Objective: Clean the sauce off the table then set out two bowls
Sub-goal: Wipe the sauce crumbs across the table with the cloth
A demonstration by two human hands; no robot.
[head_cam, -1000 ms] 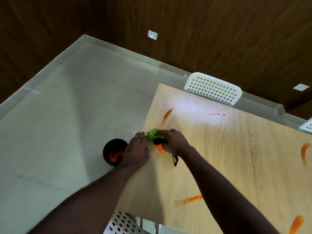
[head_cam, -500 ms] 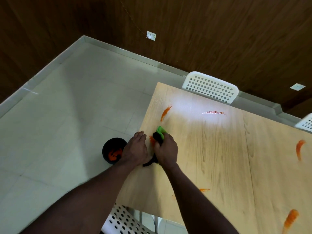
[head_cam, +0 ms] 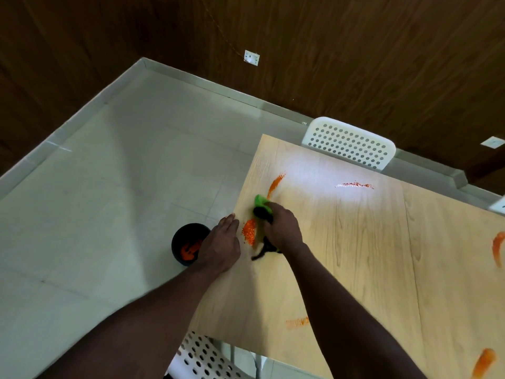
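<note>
- Fingers (head_cam: 274, 214) of the right hand (head_cam: 285, 232) are clenched round a green-and-black wiper (head_cam: 261, 204). Its green end pokes out just past them onto the table (head_cam: 355, 269), and a black strap trails back beside the wrist.
- Fingers (head_cam: 229, 222) of the left hand (head_cam: 221, 242) lie straight and together along the table's edge, holding nothing.
- Nearer than both hands, a white chair (head_cam: 203, 356) shows under the table's near edge, and a faint sauce streak (head_cam: 297, 321) lies beside the right forearm.
- Between the two hands sits a sauce pile (head_cam: 249, 235), just left of the right fingers.
- Left of the left hand, a black tub (head_cam: 182, 240) stands on the floor, orange inside, partly hidden by that hand.
- Just beyond the wiper, a second streak (head_cam: 276, 183) curves away.
- Farther right of it, a third streak (head_cam: 355, 185) lies in glare.
- Farthest, another white chair (head_cam: 349, 144) backs the table.
</note>
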